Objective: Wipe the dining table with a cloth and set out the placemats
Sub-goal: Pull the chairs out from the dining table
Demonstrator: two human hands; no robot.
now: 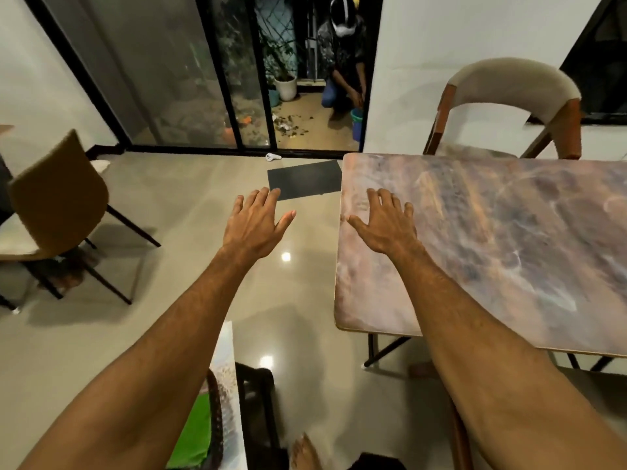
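The dining table (509, 239) has a brown and mauve marbled top and fills the right half of the view. My right hand (383, 225) is stretched out over its left edge with the fingers spread and holds nothing. My left hand (254, 225) is held out over the floor to the left of the table, fingers spread, also holding nothing. Something green (191, 432), perhaps a cloth, shows at the bottom left beside a patterned sheet (225, 385), partly hidden by my left forearm.
A dark grey mat (305, 179) lies on the glossy floor by the table's far left corner. A tan chair (57, 205) stands at the left, a cream-backed chair (509, 96) behind the table. A person crouches beyond the glass sliding door (342, 79). A small white device (273, 157) lies by the door track.
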